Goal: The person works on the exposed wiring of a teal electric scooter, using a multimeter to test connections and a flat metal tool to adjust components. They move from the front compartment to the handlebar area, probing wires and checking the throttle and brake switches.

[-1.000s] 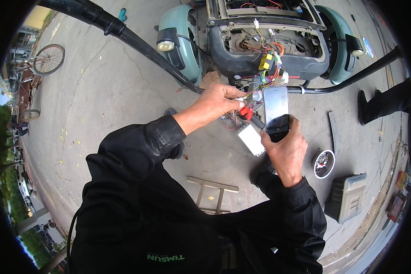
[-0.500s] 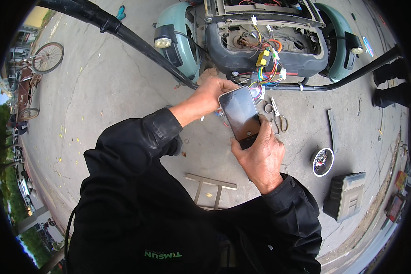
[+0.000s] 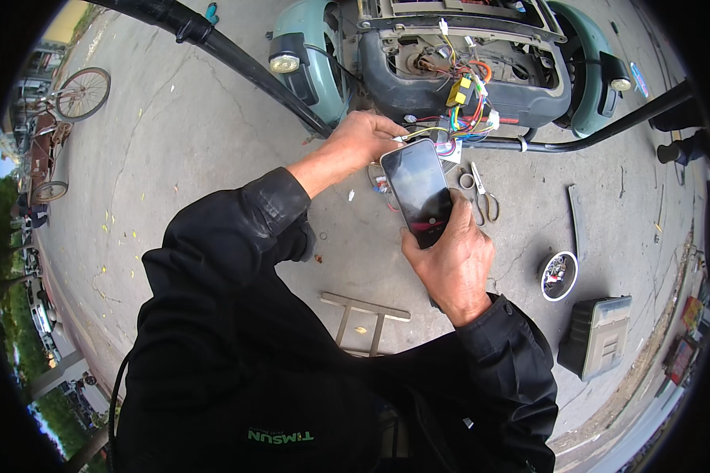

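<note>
A phone [image 3: 414, 185] with a dark glossy screen is gripped in my right hand [image 3: 452, 260], below the loose wiring. My left hand [image 3: 355, 142] is pinched on a small pale connector [image 3: 399, 139] with thin wires, just beyond the phone's upper left corner. A bundle of coloured wires [image 3: 469, 110] with a yellow block [image 3: 458, 90] hangs from the dark front body [image 3: 528, 106] of a vehicle with pale green mudguards [image 3: 327, 31]. A silver case [image 3: 450, 158] is partly hidden behind the phone. Scissors [image 3: 481, 193] and a tape roll [image 3: 466, 181] lie beside it.
A black tubular bar [image 3: 237, 55] crosses above my hands. At right are a bowl of small parts [image 3: 558, 276], a metal strip [image 3: 577, 221], a toolbox [image 3: 593, 339] and someone's dark shoes [image 3: 670, 151]. A low wooden frame [image 3: 363, 307] is below; a bicycle [image 3: 83, 94] is at left.
The phone has moved left and tilted, uncovering the scissors and tape. My left hand has moved up and left. The other person's legs have shifted at the right.
</note>
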A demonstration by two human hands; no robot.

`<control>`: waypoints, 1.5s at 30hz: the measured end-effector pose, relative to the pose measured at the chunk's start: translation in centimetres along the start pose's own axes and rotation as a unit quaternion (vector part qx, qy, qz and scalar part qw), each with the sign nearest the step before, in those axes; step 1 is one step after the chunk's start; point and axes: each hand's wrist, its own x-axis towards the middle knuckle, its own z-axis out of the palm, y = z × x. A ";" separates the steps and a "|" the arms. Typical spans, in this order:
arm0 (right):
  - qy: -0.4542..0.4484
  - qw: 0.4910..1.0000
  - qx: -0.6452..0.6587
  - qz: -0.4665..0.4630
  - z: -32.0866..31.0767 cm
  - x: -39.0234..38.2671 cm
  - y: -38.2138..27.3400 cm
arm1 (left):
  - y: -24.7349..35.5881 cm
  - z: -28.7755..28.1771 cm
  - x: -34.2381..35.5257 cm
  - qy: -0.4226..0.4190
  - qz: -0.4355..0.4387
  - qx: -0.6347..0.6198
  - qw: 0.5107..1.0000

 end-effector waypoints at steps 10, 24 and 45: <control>-0.008 1.000 0.003 -0.001 0.2 0.1 -0.1 | -0.5 0.0 0.3 -0.018 0.025 0.009 0.999; -0.011 1.000 0.003 -0.007 0.2 0.0 0.1 | 0.9 0.3 -0.2 -0.015 -0.040 0.046 0.998; -0.084 0.994 0.065 -0.037 -0.2 -2.2 0.2 | 1.0 -0.5 0.7 0.008 -0.013 0.091 0.996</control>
